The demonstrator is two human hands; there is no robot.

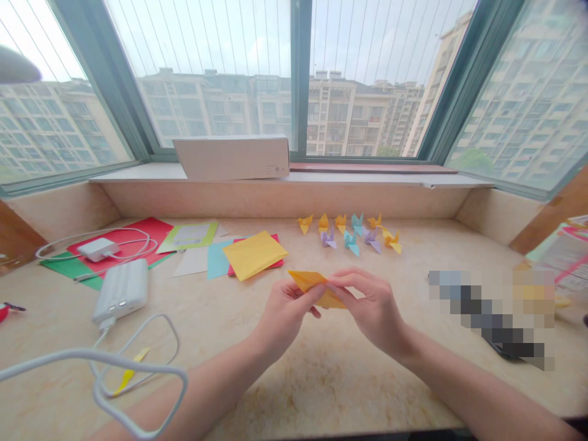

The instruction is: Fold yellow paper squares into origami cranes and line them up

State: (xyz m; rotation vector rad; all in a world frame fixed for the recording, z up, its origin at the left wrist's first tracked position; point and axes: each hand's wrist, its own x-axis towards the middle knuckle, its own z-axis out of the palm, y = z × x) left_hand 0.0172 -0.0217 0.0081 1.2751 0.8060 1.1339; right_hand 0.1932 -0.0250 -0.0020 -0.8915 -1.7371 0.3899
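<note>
A folded piece of orange-yellow origami paper is held up over the counter between both hands. My left hand grips its left part, thumb on top and fingers underneath. My right hand pinches the right part, thumb and fingertips pressed together near the middle. Some of the paper is hidden behind the fingers. Just beyond, a yellow paper sheet lies on top of red and light blue sheets. Farther back to the right stand several small paper cranes in orange, purple and light blue, in two rough rows.
On the left, a white power bank and white charger lie with looping cables. Red paper and green paper are spread there. A white box rests on the sill. A blurred dark object lies right.
</note>
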